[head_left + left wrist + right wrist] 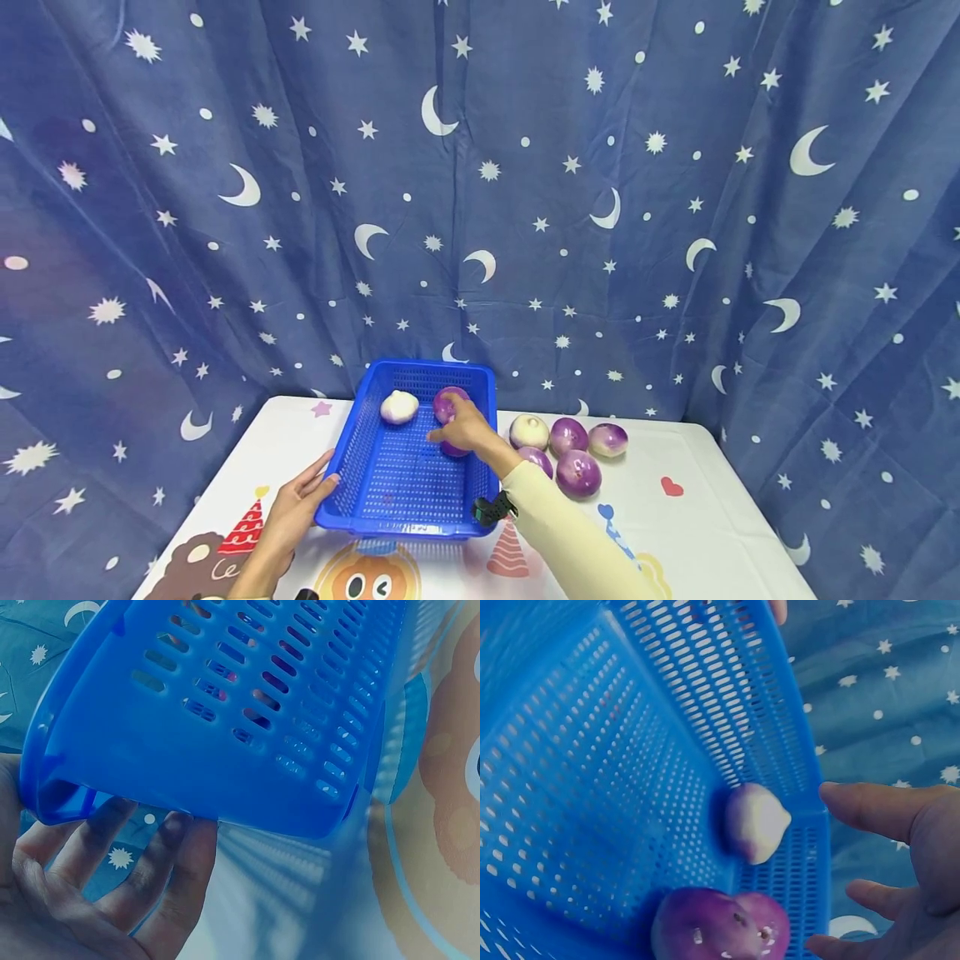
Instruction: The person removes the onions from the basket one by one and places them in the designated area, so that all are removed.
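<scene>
A blue perforated plastic basket has its left rim gripped by my left hand, with the thumb over the rim and the fingers beneath it in the left wrist view. Inside lie a mostly white turnip at the far left and two purple turnips close together on the right side. My right hand reaches over the basket, partly covering the purple ones in the head view. Its fingers are spread and hold nothing in the right wrist view.
Right of the basket, several purple-and-white turnips sit in a group on the table. A white cloth with cartoon prints covers the table. Behind its far edge hangs a blue curtain with moons and stars.
</scene>
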Demonstrator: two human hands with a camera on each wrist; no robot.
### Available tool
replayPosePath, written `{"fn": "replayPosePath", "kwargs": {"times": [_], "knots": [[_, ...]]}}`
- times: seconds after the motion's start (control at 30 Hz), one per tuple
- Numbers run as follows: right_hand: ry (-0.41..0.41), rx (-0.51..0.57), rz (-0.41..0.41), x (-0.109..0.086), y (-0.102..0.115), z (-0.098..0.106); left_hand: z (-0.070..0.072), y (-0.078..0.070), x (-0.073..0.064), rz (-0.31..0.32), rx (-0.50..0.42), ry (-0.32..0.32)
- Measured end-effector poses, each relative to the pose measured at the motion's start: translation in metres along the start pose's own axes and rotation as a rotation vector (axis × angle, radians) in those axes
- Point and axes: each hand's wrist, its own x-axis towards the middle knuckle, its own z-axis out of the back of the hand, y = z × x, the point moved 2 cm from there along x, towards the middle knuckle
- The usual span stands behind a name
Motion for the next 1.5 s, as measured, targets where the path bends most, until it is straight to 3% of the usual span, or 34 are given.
{"fn": "replayPosePath", "kwargs": {"times": [0.37,0.67,0.97,1.23,1.5], "knots": [[0.030,-0.007,-0.135,0.016,-0.009,-0.012,0.000,0.001,0.003,0.014,0.009,0.002],[0.013,-0.011,-0.133,0.023,-0.016,-0.015,-0.001,0.000,0.002,0.001,0.006,0.007],[0.057,0.083,-0.108,0.023,-0.030,-0.028,0.000,0.001,0.000,0.014,0.005,0.007],[0.060,0.096,-0.182,0.025,-0.048,-0.041,-0.002,0.003,-0.001,0.010,-0.006,0.007],[0.059,0.029,-0.167,0.027,-0.048,-0.042,-0.001,0.002,0.000,0.008,0.008,-0.003]]}}
